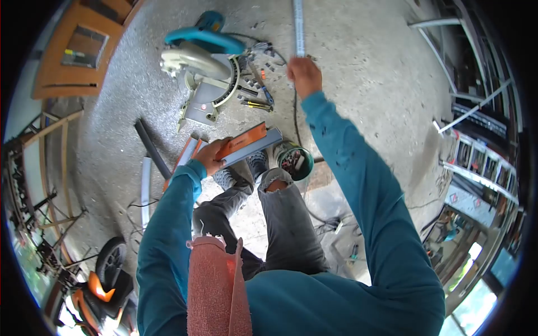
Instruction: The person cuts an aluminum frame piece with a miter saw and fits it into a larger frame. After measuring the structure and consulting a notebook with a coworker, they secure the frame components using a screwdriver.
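Observation:
My left hand (209, 157) is wrapped round the near end of metal profiles (246, 147), one grey and one with an orange face, held above my shoes. Further forward and to the right, my right hand (305, 77) is closed on a long, light-coloured metal strip (299, 28) that runs up out of view at the top. More grey and orange pieces (187, 152) lie beside my left hand. A green bucket (303, 163) with small scraps in it stands by my right knee.
A teal miter saw (204, 39) stands on the concrete floor ahead, its cable (295, 112) running past the bucket. Screwdrivers and cutters (256, 105) lie beside it. A dark bar (152, 150) lies left. Metal frames (482, 168) line the right; a motorcycle (106, 285) is lower left.

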`<control>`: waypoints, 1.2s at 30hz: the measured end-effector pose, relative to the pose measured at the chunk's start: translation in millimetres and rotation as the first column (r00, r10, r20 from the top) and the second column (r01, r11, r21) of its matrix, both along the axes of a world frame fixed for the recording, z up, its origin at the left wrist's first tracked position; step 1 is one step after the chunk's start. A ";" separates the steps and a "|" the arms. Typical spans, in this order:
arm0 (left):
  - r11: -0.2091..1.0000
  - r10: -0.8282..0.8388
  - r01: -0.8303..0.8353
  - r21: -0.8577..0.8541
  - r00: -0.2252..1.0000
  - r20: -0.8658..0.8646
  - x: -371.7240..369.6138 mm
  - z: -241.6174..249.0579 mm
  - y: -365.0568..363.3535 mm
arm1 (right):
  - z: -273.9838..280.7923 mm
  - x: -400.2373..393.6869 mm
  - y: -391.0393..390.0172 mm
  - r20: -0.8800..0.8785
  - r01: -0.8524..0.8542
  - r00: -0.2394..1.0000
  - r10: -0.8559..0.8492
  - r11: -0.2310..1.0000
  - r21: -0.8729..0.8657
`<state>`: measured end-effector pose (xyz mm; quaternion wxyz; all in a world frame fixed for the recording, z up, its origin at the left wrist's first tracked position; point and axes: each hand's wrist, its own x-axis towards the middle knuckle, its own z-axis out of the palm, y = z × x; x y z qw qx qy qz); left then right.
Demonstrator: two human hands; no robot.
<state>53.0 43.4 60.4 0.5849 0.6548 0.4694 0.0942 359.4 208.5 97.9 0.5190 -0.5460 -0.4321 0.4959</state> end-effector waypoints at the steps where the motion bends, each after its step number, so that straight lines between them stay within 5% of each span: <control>1: 0.999 -0.044 0.044 -0.024 0.999 -0.009 7.4 41.4 -3.3 | 28.1 13.3 -36.1 -0.090 0.082 0.992 -0.085 0.996 -0.035; 4: 0.975 -0.136 0.149 -0.164 0.987 0.090 30.5 144.7 -18.4 | 105.9 46.1 -145.7 -0.102 0.239 0.959 -0.265 0.947 -0.215; 6: 0.827 -0.107 0.214 -0.520 0.968 0.228 40.9 199.5 -30.8 | 155.9 58.7 -215.9 -0.186 0.233 0.938 -0.292 0.929 -0.286; 10: 0.749 -0.212 0.439 -0.497 0.868 0.448 70.2 259.7 -68.0 | 254.1 63.6 -341.4 -0.467 0.210 0.811 -0.352 0.920 -0.329; 15: 0.661 -0.255 0.416 -0.624 0.907 0.334 124.1 326.2 -143.2 | 298.3 48.2 -493.3 -0.671 0.292 0.657 -0.343 0.937 -0.193; 17: 0.633 -0.398 0.502 -0.590 0.864 0.308 148.6 333.1 -177.1 | 328.1 32.5 -546.7 -0.553 0.388 0.689 -0.469 0.883 -0.265; 20: 0.451 -0.564 0.633 -0.629 0.748 0.349 190.0 342.7 -243.0 | 336.1 0.7 -629.9 -0.454 0.576 0.711 -0.537 0.815 -0.063; 22: 0.289 -0.751 0.824 -0.488 0.511 0.418 221.5 340.0 -291.6 | 351.3 -7.8 -680.6 -0.359 0.601 0.714 -0.601 0.789 -0.125; 24: 0.143 -0.855 0.872 -0.468 0.347 0.385 250.7 370.3 -342.3 | 357.1 -19.3 -721.2 -0.343 0.793 0.544 -0.766 0.603 -0.088; 30: -0.068 -0.791 0.909 -0.410 0.201 0.577 300.6 336.1 -508.9 | 339.6 -38.1 -868.4 -0.194 0.994 0.107 -0.975 0.107 0.013; 32: -0.124 -0.809 0.928 -0.351 0.110 0.577 306.8 342.4 -572.4 | 348.6 -39.6 -932.0 -0.180 0.996 0.053 -0.982 0.039 0.078; 36: -0.140 -0.924 0.960 0.242 -0.214 0.316 307.9 382.5 -706.1 | 394.4 -56.6 -1066.2 -0.037 0.941 -0.210 -0.977 -0.213 0.263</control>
